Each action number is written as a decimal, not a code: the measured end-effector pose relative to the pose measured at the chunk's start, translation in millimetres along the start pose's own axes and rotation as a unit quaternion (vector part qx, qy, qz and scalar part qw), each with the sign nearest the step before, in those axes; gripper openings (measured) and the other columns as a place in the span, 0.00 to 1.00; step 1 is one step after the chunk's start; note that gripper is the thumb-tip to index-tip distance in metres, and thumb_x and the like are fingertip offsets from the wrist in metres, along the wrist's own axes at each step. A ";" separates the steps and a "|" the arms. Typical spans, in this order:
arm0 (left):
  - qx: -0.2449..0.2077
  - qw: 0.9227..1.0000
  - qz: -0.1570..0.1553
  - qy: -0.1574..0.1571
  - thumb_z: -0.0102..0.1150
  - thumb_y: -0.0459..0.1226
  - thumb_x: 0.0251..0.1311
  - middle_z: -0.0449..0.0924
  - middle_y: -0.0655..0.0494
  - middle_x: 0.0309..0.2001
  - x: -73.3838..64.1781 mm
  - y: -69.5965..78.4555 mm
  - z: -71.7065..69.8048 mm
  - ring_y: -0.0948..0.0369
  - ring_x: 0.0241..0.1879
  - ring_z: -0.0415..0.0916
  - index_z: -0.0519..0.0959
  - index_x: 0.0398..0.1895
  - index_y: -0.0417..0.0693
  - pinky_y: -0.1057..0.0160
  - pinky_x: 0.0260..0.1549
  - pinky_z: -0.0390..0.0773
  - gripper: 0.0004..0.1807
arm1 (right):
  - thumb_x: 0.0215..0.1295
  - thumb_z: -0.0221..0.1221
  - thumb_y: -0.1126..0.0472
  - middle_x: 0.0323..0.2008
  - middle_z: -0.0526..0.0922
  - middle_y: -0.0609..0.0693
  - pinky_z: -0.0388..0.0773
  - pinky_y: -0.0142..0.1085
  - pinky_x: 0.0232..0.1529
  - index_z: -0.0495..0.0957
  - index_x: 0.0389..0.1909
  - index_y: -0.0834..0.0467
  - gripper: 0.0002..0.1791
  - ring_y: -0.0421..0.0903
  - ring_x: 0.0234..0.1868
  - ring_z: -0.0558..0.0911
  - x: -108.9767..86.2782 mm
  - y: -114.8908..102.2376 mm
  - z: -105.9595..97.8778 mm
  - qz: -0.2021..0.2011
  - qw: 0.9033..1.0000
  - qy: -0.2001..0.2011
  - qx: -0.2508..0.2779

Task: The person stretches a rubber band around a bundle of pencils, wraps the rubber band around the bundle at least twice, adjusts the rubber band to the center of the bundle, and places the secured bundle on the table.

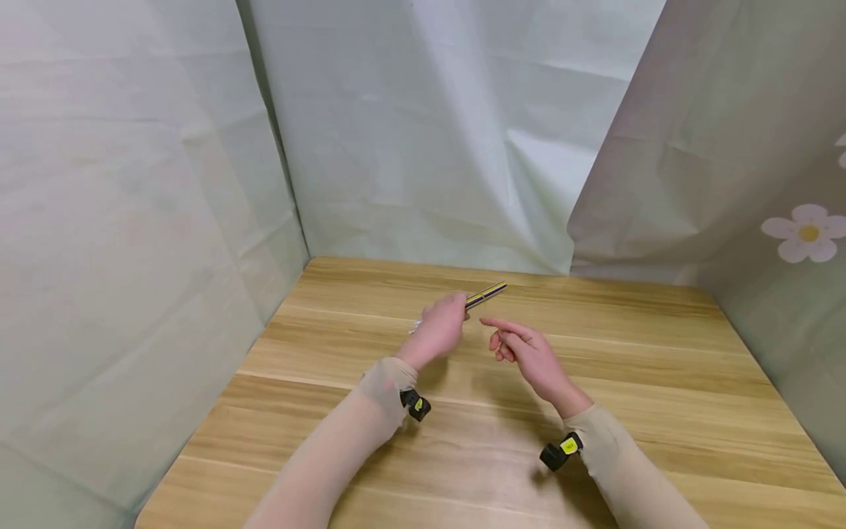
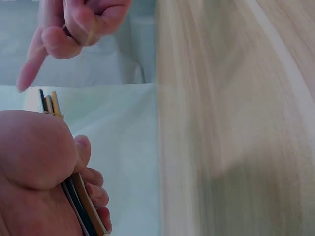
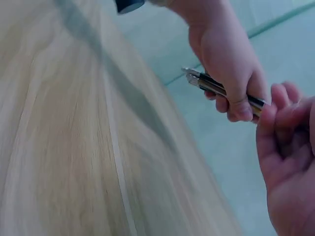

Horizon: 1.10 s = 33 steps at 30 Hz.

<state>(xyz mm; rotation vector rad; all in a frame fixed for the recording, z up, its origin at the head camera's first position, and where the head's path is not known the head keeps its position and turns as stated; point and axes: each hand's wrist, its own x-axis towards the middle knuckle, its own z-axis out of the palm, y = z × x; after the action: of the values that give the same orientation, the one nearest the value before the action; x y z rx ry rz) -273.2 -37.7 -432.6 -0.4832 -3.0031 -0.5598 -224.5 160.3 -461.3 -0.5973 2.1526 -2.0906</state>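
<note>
My left hand (image 1: pixel 441 325) grips a bundle of pencils (image 1: pixel 487 294), dark, yellow and pale, and holds it above the table. One end of the bundle points up and to the right in the head view, with a thin band seeming to cross it. Silvery ends (image 3: pixel 191 76) stick out behind the hand in the right wrist view. Close to the front end is my right hand (image 1: pixel 529 356), its index finger stretched out and the other fingers curled toward the thumb. A thin yellowish band (image 2: pixel 91 32) shows at those curled fingers, partly hidden.
Beneath both hands lies a wood-grain table (image 1: pixel 463 455). Pale cloth walls (image 1: pixel 410 147) rise behind it and at both sides, the right one printed with white flowers (image 1: pixel 808 234). Each wrist wears a small black camera (image 1: pixel 415 404).
</note>
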 end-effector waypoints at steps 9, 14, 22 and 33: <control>-0.050 0.997 -0.016 0.056 0.58 0.35 0.78 0.80 0.51 0.40 -1.2 7.4 -3.6 0.47 0.42 0.80 0.70 0.45 0.46 0.49 0.38 0.75 0.06 | 0.86 0.47 0.66 0.49 0.71 0.47 0.78 0.26 0.49 0.39 0.89 0.47 0.40 0.32 0.31 0.71 0.6 -6.7 7.8 0.041 0.942 -0.049 0.330; -0.037 0.994 -0.026 0.096 0.57 0.36 0.78 0.79 0.50 0.43 -0.3 6.9 -1.2 0.49 0.44 0.78 0.70 0.47 0.46 0.51 0.41 0.73 0.06 | 0.84 0.42 0.75 0.50 0.77 0.45 0.78 0.24 0.50 0.49 0.86 0.54 0.36 0.34 0.40 0.80 6.4 -20.5 18.1 0.076 0.862 0.002 0.502; 0.025 0.990 0.053 0.126 0.59 0.33 0.76 0.75 0.54 0.43 -2.4 -0.6 1.9 0.55 0.42 0.71 0.72 0.47 0.48 0.56 0.42 0.68 0.06 | 0.85 0.49 0.63 0.41 0.86 0.49 0.81 0.27 0.51 0.78 0.53 0.63 0.10 0.38 0.39 0.86 15.7 -33.5 15.8 0.149 0.831 0.089 0.528; 0.114 0.980 0.140 0.082 0.55 0.32 0.77 0.72 0.57 0.44 -5.2 -3.7 -3.7 0.57 0.43 0.66 0.73 0.54 0.50 0.57 0.43 0.66 0.08 | 0.84 0.55 0.50 0.33 0.84 0.44 0.82 0.30 0.53 0.81 0.39 0.55 0.15 0.35 0.35 0.84 9.4 -33.0 -15.6 0.162 0.918 0.080 0.353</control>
<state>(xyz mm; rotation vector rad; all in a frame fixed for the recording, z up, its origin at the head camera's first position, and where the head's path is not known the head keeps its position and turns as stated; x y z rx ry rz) -269.5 -43.9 -431.0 -0.7825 -2.7288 -0.2193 -231.0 172.2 -426.2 0.0117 1.2544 -2.5239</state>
